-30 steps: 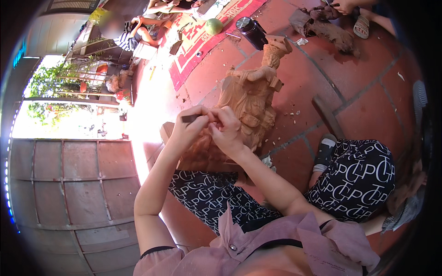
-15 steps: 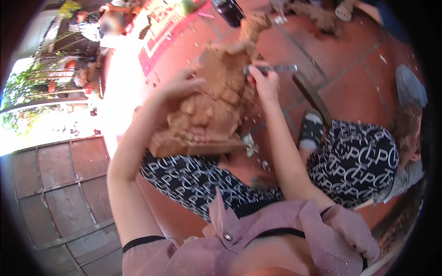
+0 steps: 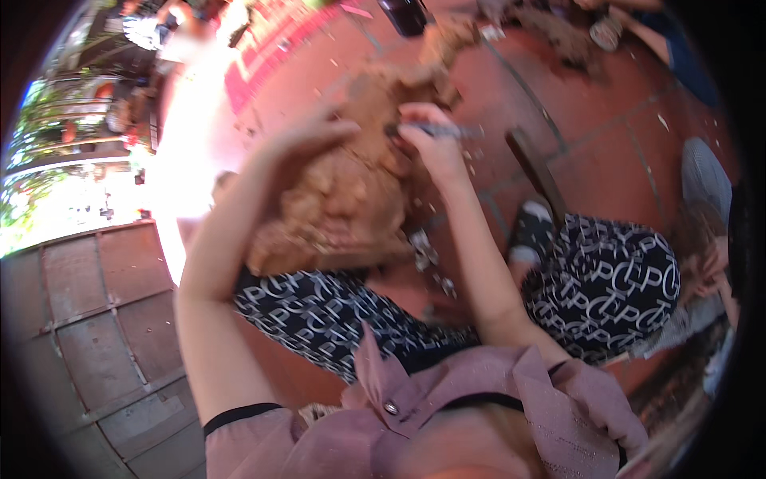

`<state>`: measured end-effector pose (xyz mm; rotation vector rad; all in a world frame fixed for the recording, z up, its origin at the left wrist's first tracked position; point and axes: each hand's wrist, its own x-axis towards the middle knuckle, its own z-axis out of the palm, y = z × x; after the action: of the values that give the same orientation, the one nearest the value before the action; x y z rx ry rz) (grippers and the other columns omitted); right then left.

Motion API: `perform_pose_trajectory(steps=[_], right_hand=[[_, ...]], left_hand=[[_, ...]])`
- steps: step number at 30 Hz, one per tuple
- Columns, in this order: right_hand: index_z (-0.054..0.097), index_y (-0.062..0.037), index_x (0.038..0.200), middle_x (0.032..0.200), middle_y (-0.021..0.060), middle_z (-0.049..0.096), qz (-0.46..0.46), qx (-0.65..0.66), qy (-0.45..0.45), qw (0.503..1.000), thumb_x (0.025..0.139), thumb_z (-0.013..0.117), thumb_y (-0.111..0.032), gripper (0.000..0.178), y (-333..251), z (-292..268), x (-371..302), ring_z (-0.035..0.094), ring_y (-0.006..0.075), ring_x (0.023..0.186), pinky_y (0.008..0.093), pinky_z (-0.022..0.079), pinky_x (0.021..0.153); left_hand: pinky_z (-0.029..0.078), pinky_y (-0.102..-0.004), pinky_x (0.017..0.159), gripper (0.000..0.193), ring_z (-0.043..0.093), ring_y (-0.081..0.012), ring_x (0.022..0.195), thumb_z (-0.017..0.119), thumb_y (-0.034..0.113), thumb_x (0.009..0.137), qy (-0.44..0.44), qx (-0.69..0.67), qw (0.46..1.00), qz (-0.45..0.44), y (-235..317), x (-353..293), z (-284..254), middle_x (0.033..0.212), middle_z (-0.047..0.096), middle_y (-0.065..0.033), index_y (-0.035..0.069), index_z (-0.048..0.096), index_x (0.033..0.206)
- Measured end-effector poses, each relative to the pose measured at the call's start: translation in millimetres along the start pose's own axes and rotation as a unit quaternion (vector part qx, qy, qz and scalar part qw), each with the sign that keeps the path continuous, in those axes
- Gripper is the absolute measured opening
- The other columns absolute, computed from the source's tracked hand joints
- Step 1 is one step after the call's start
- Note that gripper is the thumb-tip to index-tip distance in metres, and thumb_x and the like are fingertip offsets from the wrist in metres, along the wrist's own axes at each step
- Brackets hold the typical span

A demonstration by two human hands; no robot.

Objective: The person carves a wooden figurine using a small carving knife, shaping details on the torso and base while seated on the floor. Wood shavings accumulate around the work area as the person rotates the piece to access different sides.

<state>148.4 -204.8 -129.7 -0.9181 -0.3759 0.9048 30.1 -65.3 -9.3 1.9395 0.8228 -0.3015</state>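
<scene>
One brown carved statue (image 3: 339, 195) is above the red floor (image 3: 594, 156), its bottom edge near the person's legs. The left hand (image 3: 315, 136) is half open at its left side; blur hides any touch. The right hand (image 3: 433, 144) pinches one thin tool (image 3: 456, 131). One dark bar (image 3: 533, 172) lies right.

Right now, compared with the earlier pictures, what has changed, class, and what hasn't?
The left hand and right hand, together at first, have parted and moved farther up the carved figure, each to its own side. The right hand now grips a slim tool. The brown bar still lies to the figure's right.
</scene>
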Motion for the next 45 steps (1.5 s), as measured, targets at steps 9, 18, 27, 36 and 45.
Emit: perform_pose_trajectory(steps=[9,18,27,36,45], right_hand=[[0.052,-0.0021,0.089,0.077,0.0084,0.063,0.09,0.141,-0.012,0.986,0.072,0.07,0.006,0.026,17,-3,-2,0.066,0.0179,0.063,0.0254,0.057,0.057],[0.057,-0.0025,0.086,0.073,0.0063,0.063,0.027,0.061,0.019,0.998,0.072,0.071,0.003,0.021,3,2,1,0.062,0.0106,0.059,0.0211,0.052,0.052],[0.061,-0.0039,0.082,0.07,0.0055,0.064,0.045,0.057,0.031,0.997,0.072,0.072,0.001,0.016,7,-10,0,0.059,0.0095,0.055,0.0202,0.046,0.048],[0.06,-0.0024,0.086,0.068,0.0074,0.064,0.113,0.063,0.006,0.992,0.074,0.072,-0.001,0.017,14,-14,-3,0.061,0.0114,0.053,0.0215,0.048,0.046],[0.062,-0.0008,0.084,0.067,0.0072,0.064,0.109,0.056,-0.039,0.992,0.072,0.073,0.0,0.016,9,-3,-7,0.061,0.0115,0.054,0.0216,0.05,0.046]], left_hand=[[0.04,-0.0226,0.058,0.026,0.046,-0.0073,0.066,0.051,0.026,0.092,-0.015,0.084,0.996,0.01,-5,3,-16,0.073,0.048,0.0017,0.001,0.057,0.096],[0.042,-0.0238,0.061,0.026,0.048,-0.0084,0.067,0.052,0.026,0.091,-0.018,0.105,0.994,-0.015,-5,3,-21,0.074,0.05,0.0003,0.001,0.057,0.093],[0.042,-0.0258,0.059,0.025,0.048,-0.0085,0.066,0.055,0.026,0.09,-0.024,0.174,0.984,0.022,-7,7,-26,0.072,0.049,-0.0001,0.001,0.055,0.086],[0.041,-0.0247,0.057,0.025,0.047,-0.0079,0.064,0.056,0.026,0.09,-0.007,0.115,0.993,0.016,-6,5,-21,0.069,0.048,0.0003,0.002,0.053,0.081],[0.042,-0.0244,0.056,0.023,0.047,-0.0089,0.061,0.055,0.024,0.09,-0.005,0.086,0.996,0.018,-3,2,-18,0.067,0.048,0.0003,0.002,0.055,0.083]])
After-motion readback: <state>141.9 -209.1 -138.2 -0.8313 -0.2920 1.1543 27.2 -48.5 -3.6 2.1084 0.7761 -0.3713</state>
